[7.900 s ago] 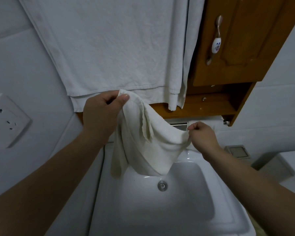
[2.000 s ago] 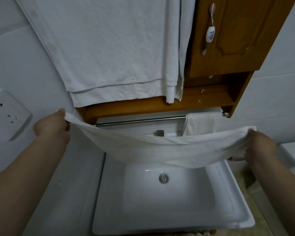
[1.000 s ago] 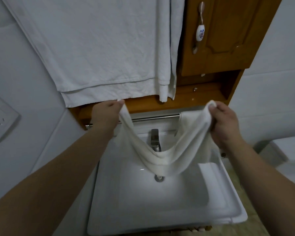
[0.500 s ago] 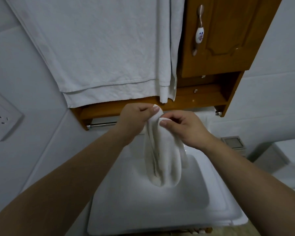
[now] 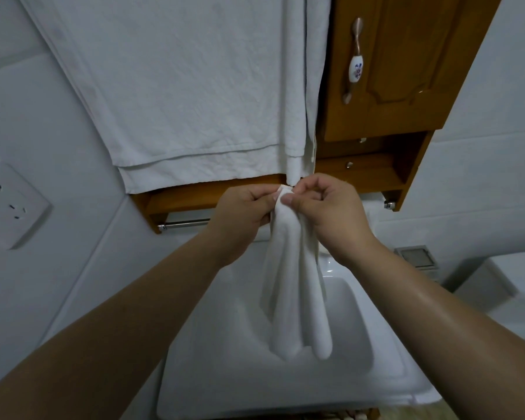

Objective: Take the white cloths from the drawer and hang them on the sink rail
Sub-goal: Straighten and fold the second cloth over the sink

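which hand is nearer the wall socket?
Left. The left hand pinches the cloth on the side towards the socket; the right hand pinches it on the far side.

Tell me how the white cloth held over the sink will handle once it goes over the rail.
The white cloth is probably floppy: it hangs in soft folds from where the left hand and right hand pinch its top. It looks light, since fingertips alone carry it. On the smooth metal rail it may slide off if draped unevenly.
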